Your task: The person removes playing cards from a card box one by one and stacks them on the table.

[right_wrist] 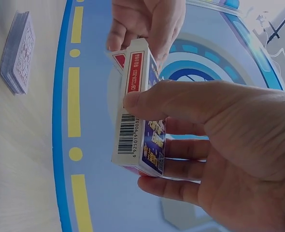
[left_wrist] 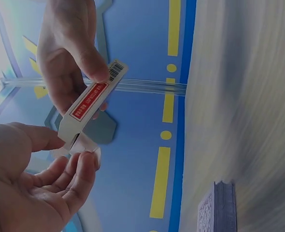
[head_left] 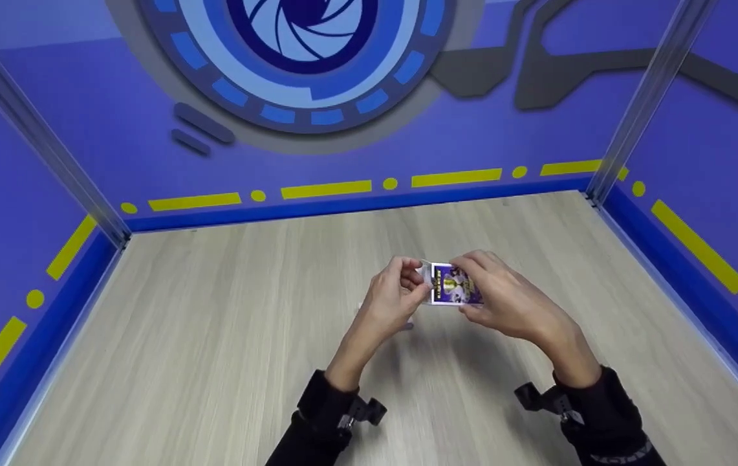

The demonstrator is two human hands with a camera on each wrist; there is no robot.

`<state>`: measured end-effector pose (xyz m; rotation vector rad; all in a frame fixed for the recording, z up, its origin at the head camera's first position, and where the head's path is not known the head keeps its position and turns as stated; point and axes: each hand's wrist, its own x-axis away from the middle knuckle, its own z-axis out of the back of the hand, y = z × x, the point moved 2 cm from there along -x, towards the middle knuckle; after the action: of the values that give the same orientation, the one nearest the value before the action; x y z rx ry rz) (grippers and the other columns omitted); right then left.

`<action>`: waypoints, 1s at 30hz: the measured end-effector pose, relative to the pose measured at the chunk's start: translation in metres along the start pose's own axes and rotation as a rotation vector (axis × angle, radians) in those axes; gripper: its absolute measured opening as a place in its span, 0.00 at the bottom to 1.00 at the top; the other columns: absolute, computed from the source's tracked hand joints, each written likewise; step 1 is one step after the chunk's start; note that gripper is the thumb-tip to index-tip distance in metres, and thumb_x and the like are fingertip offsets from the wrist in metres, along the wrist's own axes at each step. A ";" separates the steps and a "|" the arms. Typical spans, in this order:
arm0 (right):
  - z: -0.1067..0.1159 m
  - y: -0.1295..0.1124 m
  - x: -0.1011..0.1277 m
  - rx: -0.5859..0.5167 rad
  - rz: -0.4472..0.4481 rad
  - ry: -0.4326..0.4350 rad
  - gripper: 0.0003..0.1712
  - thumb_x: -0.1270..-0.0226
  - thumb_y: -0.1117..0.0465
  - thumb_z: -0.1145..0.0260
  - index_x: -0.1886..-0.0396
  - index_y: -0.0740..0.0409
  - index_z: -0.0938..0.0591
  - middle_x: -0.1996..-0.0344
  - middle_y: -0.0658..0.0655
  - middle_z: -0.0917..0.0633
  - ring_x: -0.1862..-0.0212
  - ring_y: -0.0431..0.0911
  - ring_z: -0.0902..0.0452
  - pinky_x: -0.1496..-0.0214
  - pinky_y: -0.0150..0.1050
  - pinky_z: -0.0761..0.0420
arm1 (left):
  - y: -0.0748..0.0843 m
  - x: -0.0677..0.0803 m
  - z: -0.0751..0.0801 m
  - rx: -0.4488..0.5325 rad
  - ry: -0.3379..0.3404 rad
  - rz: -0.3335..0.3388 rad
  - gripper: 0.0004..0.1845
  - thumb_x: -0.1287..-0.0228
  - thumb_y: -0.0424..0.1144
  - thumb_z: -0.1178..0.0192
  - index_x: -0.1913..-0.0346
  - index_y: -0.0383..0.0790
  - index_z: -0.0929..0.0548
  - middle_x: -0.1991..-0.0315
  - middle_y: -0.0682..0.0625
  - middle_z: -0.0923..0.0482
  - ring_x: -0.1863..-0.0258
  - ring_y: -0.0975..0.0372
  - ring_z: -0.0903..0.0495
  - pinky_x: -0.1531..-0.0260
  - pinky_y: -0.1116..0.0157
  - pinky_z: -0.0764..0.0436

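A playing-card box [head_left: 449, 285], with a purple printed face and white edges, is held above the table between both hands. My right hand [head_left: 514, 301] grips it by its edges, the thumb on the barcoded narrow side [right_wrist: 129, 133]. At the other end, my left hand [head_left: 389, 294] pinches the box by its end flap [left_wrist: 86, 145], which stands open in the left wrist view. Whether anything is inside the box cannot be seen. A stack of playing cards [right_wrist: 19, 55] with a patterned back lies on the table, mostly hidden behind my left hand in the head view.
The pale wood-grain table [head_left: 213, 336] is bordered by blue-purple panels [head_left: 317, 168] with yellow markings at the back and both sides. Metal posts [head_left: 640, 97] stand at the back corners. Each wrist wears a black strap with a small camera [head_left: 369, 411].
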<state>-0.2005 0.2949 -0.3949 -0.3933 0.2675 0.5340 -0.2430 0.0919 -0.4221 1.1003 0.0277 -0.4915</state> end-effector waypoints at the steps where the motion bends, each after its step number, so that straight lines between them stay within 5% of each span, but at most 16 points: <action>1: 0.000 -0.001 0.000 0.001 0.003 0.000 0.38 0.45 0.67 0.19 0.35 0.66 0.24 0.44 0.61 0.21 0.45 0.51 0.25 0.48 0.47 0.19 | -0.001 0.000 0.000 0.007 -0.009 0.013 0.16 0.30 0.33 0.34 0.44 0.36 0.23 0.58 0.50 0.21 0.60 0.63 0.21 0.58 0.68 0.20; 17: -0.003 -0.003 -0.001 -0.005 -0.003 -0.017 0.38 0.45 0.66 0.20 0.34 0.64 0.25 0.42 0.60 0.22 0.46 0.49 0.25 0.49 0.45 0.19 | -0.006 0.000 0.002 0.079 0.003 0.078 0.23 0.32 0.32 0.31 0.39 0.35 0.26 0.67 0.54 0.19 0.65 0.65 0.21 0.63 0.67 0.21; 26: -0.002 0.004 -0.001 -0.003 -0.011 -0.005 0.39 0.45 0.65 0.19 0.34 0.66 0.24 0.42 0.61 0.21 0.45 0.51 0.25 0.46 0.48 0.20 | -0.002 -0.002 0.013 0.146 -0.042 0.129 0.20 0.28 0.28 0.39 0.37 0.36 0.27 0.60 0.49 0.25 0.63 0.62 0.25 0.67 0.69 0.26; 30: -0.001 0.006 -0.001 -0.005 -0.016 -0.013 0.39 0.44 0.63 0.19 0.34 0.65 0.25 0.42 0.61 0.22 0.43 0.52 0.26 0.44 0.49 0.21 | -0.001 -0.001 0.019 0.071 -0.043 0.103 0.20 0.30 0.26 0.42 0.37 0.37 0.23 0.55 0.48 0.25 0.60 0.61 0.26 0.64 0.67 0.26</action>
<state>-0.2043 0.2989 -0.3974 -0.3960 0.2507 0.5216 -0.2488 0.0757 -0.4138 1.1541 -0.0841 -0.4266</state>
